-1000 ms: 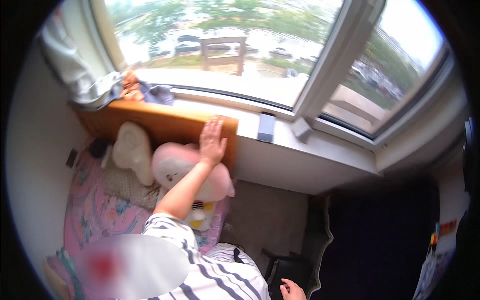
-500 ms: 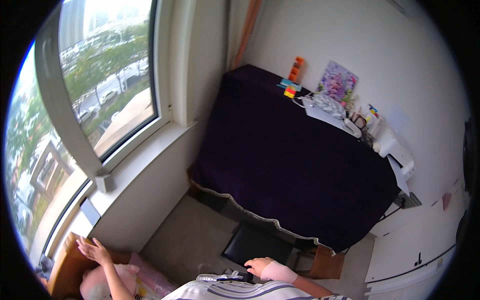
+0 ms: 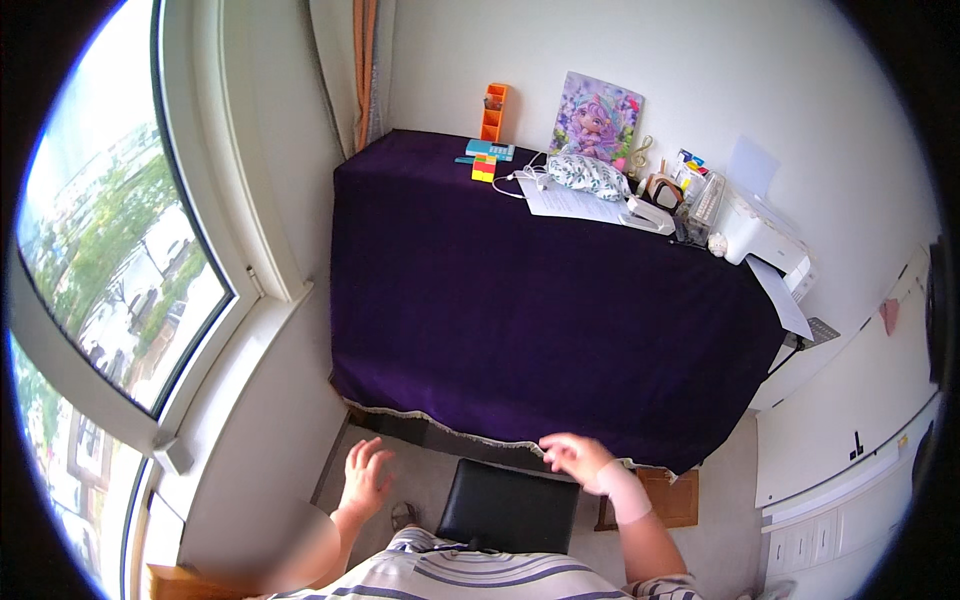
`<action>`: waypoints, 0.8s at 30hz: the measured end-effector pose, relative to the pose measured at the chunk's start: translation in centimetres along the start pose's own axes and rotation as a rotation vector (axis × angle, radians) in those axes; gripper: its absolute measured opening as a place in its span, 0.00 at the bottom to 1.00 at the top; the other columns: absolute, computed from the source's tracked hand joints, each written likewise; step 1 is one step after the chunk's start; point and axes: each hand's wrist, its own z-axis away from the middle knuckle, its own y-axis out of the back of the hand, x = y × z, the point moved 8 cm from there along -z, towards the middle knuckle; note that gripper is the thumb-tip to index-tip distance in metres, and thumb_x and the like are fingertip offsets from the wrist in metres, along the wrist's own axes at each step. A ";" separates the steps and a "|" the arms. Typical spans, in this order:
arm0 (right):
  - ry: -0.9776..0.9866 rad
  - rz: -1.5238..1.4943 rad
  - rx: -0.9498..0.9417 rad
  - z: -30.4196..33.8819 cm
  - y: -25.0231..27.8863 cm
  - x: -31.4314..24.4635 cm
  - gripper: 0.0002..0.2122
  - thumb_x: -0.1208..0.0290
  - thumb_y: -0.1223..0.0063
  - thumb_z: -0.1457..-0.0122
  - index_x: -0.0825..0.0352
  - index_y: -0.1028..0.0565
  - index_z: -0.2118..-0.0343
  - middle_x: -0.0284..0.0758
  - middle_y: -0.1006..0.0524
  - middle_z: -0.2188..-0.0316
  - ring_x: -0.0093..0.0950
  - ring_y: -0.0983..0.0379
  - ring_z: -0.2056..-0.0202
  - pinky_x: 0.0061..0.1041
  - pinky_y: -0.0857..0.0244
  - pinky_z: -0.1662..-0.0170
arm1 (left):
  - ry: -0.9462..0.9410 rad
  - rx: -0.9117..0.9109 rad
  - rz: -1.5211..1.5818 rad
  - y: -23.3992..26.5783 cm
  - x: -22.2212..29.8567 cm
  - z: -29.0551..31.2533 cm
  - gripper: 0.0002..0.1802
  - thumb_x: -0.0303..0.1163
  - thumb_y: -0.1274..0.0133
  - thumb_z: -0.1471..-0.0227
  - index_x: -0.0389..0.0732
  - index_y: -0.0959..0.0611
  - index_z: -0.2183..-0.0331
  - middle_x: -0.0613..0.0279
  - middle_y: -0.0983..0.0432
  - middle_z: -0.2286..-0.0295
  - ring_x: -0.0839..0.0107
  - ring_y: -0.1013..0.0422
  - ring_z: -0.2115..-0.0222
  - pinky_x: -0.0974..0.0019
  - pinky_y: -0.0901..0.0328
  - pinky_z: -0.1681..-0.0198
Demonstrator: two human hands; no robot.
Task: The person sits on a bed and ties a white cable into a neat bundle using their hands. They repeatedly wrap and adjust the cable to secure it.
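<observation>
The right hand [image 3: 578,458] hangs with its fingers loosely spread and holds nothing; its fingertips lie at the fringed front hem of the deep purple velvet cloth [image 3: 520,300] that covers the table, touching or just short of it, which cannot be told from this view. The cloth drapes over the whole tabletop and falls down the front edge directly ahead of that hand. The left hand [image 3: 366,478] is also open, fingers fanned, palm down and empty, held over the grey floor just left of the black padded square stool [image 3: 508,508] and near the white wall under the window [image 3: 120,260]. The stool sits between the two hands, right below the cloth's hem.

At the far end of the table, well apart from both hands, stand an orange plastic desk organiser [image 3: 492,111], a stack of coloured sticky notes [image 3: 483,167], a flowered fabric pouch [image 3: 588,176], a picture of a purple-haired cartoon figure [image 3: 598,118] leaning on the wall, a white stapler [image 3: 648,214] and a white printer [image 3: 765,235].
</observation>
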 end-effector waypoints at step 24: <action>-0.202 0.609 0.882 -45.6 29.8 -18.7 0.18 0.73 0.47 0.51 0.60 0.26 0.54 0.39 0.24 0.58 0.37 0.27 0.56 0.31 0.35 0.52 | 0.110 -0.592 0.598 -8.9 -20.9 -20.1 0.14 0.24 0.53 0.50 0.42 0.25 0.58 0.59 0.24 0.62 0.62 0.27 0.61 0.63 0.33 0.58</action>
